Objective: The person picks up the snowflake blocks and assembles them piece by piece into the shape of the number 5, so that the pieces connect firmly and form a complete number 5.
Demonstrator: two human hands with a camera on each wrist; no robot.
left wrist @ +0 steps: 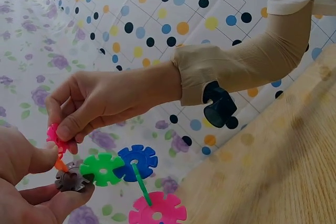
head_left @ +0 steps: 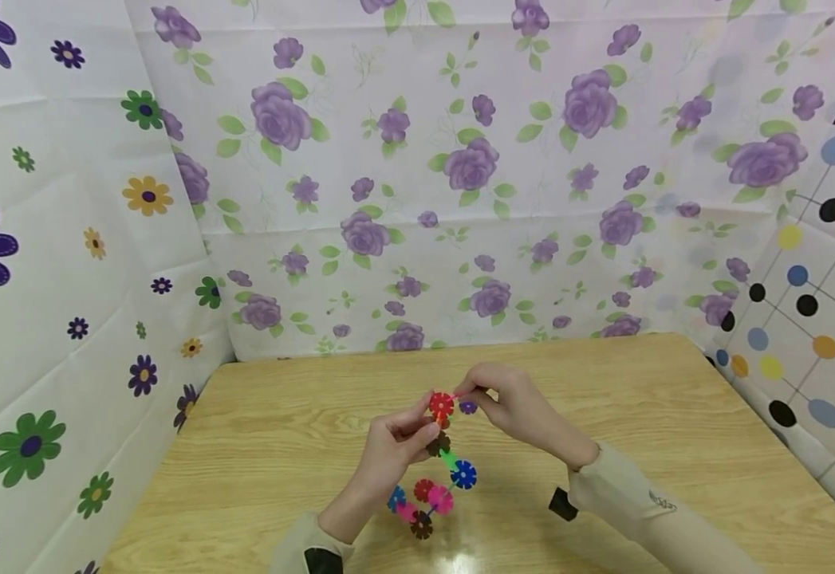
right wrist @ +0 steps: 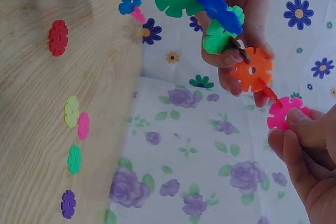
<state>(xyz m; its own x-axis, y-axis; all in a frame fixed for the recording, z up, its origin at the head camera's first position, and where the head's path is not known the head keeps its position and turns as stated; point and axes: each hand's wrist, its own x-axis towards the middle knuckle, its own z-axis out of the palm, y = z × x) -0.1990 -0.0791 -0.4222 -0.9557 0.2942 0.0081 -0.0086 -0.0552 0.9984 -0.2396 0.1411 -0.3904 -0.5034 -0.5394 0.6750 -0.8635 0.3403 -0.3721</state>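
My left hand (head_left: 388,446) holds a chain of notched plastic snowflake discs near its upper end. Its fingers grip around the brown disc (left wrist: 71,178) and the orange disc (right wrist: 247,80). Beyond these sits a red disc (head_left: 442,405), seen edge-on in the right wrist view. At the chain's end, my right hand (head_left: 510,399) pinches a pink disc (right wrist: 279,113) that meets the red one. Below the left hand hang a green disc (left wrist: 101,170), a blue disc (left wrist: 137,162) and several more, down to a lower brown disc (head_left: 421,525).
Loose discs lie on the wooden table (head_left: 302,414): red (right wrist: 58,38), yellow (right wrist: 71,112), pink (right wrist: 83,125), green (right wrist: 74,159) and purple (right wrist: 68,204). Patterned cloths (head_left: 403,263) hang behind the table and at both sides.
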